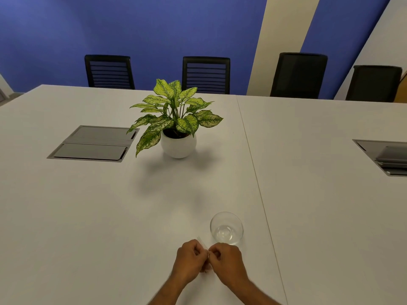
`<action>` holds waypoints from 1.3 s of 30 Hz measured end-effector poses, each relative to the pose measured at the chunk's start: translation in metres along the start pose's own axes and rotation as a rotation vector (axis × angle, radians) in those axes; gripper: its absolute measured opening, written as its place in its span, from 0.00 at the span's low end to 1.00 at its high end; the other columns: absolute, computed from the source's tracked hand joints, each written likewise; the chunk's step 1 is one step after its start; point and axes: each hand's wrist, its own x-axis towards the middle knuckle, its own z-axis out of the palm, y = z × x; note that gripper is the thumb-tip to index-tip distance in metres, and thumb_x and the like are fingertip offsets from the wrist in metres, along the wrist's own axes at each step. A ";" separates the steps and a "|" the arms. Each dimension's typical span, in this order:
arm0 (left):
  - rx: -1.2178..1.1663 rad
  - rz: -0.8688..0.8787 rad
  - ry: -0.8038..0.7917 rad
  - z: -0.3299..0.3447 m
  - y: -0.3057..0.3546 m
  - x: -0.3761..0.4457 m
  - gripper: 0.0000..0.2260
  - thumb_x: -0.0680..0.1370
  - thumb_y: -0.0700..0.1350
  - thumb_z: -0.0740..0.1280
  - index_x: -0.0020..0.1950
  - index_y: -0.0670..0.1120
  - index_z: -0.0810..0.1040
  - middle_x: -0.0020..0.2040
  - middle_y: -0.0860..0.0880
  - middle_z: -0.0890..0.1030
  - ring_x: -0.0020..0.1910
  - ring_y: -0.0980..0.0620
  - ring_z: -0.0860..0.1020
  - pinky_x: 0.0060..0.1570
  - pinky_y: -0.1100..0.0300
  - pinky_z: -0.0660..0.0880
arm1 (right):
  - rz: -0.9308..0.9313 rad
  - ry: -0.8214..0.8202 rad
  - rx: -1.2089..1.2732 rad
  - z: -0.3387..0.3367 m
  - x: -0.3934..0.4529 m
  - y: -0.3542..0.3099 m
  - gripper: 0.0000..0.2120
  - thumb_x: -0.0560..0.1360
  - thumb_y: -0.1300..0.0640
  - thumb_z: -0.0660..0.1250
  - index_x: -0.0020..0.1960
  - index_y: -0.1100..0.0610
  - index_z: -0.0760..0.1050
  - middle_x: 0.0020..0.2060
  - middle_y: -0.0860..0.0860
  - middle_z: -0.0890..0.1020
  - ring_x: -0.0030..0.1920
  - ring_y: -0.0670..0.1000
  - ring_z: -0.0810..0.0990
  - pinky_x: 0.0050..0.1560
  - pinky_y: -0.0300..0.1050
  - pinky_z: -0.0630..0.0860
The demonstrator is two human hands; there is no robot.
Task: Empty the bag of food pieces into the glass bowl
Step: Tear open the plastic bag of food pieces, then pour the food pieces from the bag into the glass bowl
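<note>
An empty clear glass bowl (226, 228) stands upright on the white table (110, 216), just beyond my hands. My left hand (189, 259) and my right hand (226, 261) meet knuckle to knuckle near the front edge. Both pinch a small clear plastic bag (203, 244) between them. Only a thin top edge of the bag and a sliver below the fingers show; its contents are hidden by my hands.
A potted plant (176, 119) in a white round pot stands mid-table. Grey cable hatches are set into the top at the left (92, 143) and far right (385, 157). Several black chairs (206, 73) line the far side. A seam between two tabletops runs to the right of the bowl.
</note>
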 end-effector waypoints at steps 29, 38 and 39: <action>0.036 0.001 0.331 -0.016 0.018 0.005 0.05 0.72 0.43 0.70 0.36 0.48 0.83 0.30 0.48 0.85 0.27 0.51 0.84 0.37 0.51 0.85 | 0.219 0.235 0.207 -0.019 0.020 0.006 0.01 0.68 0.55 0.72 0.39 0.50 0.82 0.33 0.47 0.84 0.35 0.47 0.82 0.39 0.41 0.81; 0.140 0.240 0.231 -0.022 0.069 0.009 0.07 0.72 0.39 0.70 0.38 0.48 0.86 0.28 0.56 0.81 0.28 0.56 0.80 0.33 0.61 0.79 | 0.741 -0.140 1.057 -0.041 0.026 -0.011 0.17 0.76 0.44 0.65 0.55 0.56 0.78 0.53 0.57 0.81 0.54 0.59 0.80 0.52 0.58 0.80; 0.148 0.279 0.202 -0.022 0.077 0.008 0.06 0.72 0.39 0.70 0.38 0.48 0.86 0.28 0.57 0.80 0.29 0.56 0.79 0.33 0.62 0.79 | 0.754 -0.186 1.117 -0.041 0.027 -0.011 0.18 0.76 0.43 0.65 0.56 0.56 0.78 0.54 0.58 0.81 0.55 0.60 0.80 0.54 0.61 0.80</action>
